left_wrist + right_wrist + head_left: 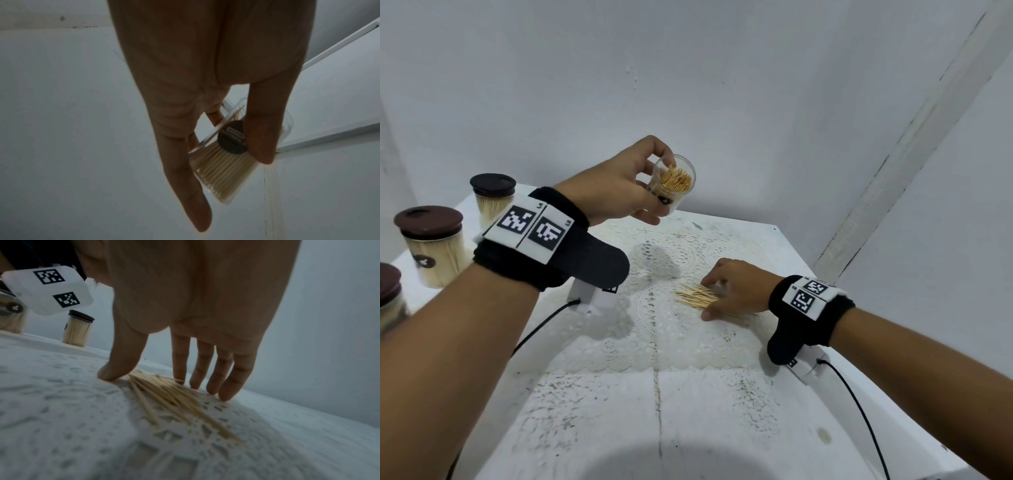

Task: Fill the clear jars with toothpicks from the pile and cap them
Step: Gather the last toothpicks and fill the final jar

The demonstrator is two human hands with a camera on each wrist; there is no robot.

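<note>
My left hand [640,192] grips a clear uncapped jar [674,181] part-filled with toothpicks and holds it tilted in the air above the far side of the table. In the left wrist view the thumb and fingers curl round the jar [216,164], which has a dark round label. A small pile of toothpicks [693,296] lies on the lace cloth. My right hand [722,294] rests over it. Its straight fingers [205,369] touch the far side of the pile [174,399] and the thumb [115,369] presses the cloth on the near side.
Three brown-capped jars full of toothpicks stand at the table's left edge: one at the back [493,198], one in the middle [433,243], one nearest [388,298]. A white lace cloth [654,339] covers the table's middle. White walls close in behind and to the right.
</note>
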